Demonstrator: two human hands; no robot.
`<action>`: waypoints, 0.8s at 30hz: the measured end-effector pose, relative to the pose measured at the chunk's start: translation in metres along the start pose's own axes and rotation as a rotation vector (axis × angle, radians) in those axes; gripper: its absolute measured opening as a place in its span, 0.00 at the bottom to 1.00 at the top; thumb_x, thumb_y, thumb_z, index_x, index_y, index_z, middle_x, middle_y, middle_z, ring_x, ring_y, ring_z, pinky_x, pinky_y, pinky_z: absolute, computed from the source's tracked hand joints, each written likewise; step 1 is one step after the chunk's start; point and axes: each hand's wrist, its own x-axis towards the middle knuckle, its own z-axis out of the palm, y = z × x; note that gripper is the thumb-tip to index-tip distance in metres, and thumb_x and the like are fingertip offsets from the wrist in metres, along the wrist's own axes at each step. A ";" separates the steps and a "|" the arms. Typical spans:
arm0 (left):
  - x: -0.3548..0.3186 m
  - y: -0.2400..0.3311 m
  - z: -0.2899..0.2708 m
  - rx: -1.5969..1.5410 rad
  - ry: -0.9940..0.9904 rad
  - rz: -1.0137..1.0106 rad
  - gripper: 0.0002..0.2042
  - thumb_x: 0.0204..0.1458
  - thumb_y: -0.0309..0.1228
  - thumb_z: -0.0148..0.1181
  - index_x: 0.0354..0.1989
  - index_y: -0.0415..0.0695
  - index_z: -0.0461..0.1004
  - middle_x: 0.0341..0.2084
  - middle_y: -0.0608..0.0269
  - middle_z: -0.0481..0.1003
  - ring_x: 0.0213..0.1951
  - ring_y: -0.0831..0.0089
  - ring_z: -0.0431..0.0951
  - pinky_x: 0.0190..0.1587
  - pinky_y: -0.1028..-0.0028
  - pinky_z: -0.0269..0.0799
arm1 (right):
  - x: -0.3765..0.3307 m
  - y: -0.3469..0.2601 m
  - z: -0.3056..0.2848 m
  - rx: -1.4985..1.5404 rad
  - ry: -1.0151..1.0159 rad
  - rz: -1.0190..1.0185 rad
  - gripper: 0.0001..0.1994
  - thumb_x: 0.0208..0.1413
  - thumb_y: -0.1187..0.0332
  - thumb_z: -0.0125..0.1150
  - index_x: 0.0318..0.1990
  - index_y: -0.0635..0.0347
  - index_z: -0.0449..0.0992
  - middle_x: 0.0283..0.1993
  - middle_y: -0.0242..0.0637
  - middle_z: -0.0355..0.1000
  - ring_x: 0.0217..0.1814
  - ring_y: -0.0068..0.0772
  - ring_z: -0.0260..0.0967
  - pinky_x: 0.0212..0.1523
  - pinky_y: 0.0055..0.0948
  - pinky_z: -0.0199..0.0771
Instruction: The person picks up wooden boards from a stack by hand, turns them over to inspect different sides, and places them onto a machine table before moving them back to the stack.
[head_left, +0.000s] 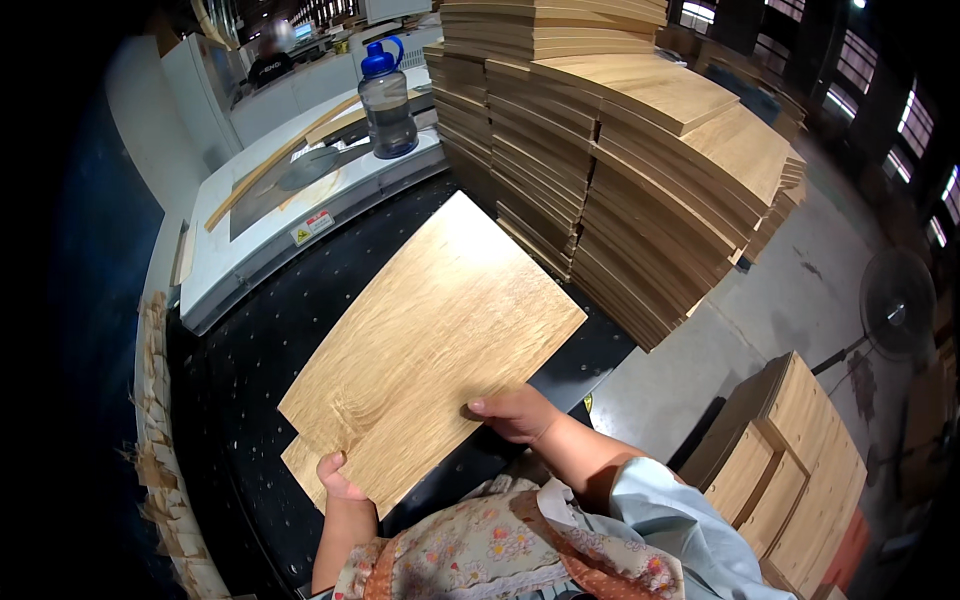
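We grip the pale oak-grain rectangular boards [430, 350] at their near edge, left hand [338, 480] at seven o'clock, right hand [515, 413] at five, over the black perforated surface [250, 350]. Held so shallowly, the lower board could slide free.

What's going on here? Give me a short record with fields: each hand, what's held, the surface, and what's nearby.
left hand: grips the near corner of the panels
right hand: fingers on the near edge of the top panel
panels: two wood-grain sheets, one mostly under the other
surface: black table
behind: tall panel stacks
far left: water bottle with blue cap on a white machine
right: lower stack, floor fan
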 end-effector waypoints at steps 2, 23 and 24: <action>0.000 -0.001 0.002 -0.029 0.026 -0.012 0.38 0.32 0.32 0.57 0.60 0.42 0.58 0.55 0.48 0.64 0.55 0.49 0.64 0.57 0.51 0.59 | -0.003 -0.001 0.003 -0.115 0.012 -0.004 0.24 0.46 0.73 0.64 0.53 0.65 0.66 0.51 0.39 0.68 0.52 0.32 0.66 0.53 0.31 0.66; 0.019 0.013 0.000 0.304 0.284 0.237 0.25 0.52 0.41 0.47 0.58 0.44 0.59 0.54 0.53 0.65 0.55 0.56 0.65 0.57 0.55 0.60 | -0.011 -0.031 0.077 -0.726 -0.065 -0.291 0.25 0.50 0.66 0.61 0.53 0.70 0.62 0.49 0.45 0.68 0.52 0.34 0.65 0.52 0.32 0.65; 0.022 0.017 0.004 0.400 0.316 0.300 0.23 0.55 0.40 0.45 0.58 0.44 0.59 0.54 0.53 0.65 0.55 0.56 0.65 0.57 0.56 0.60 | -0.008 -0.032 0.084 -0.755 -0.085 -0.307 0.25 0.50 0.65 0.61 0.53 0.70 0.63 0.49 0.47 0.68 0.53 0.35 0.66 0.52 0.33 0.65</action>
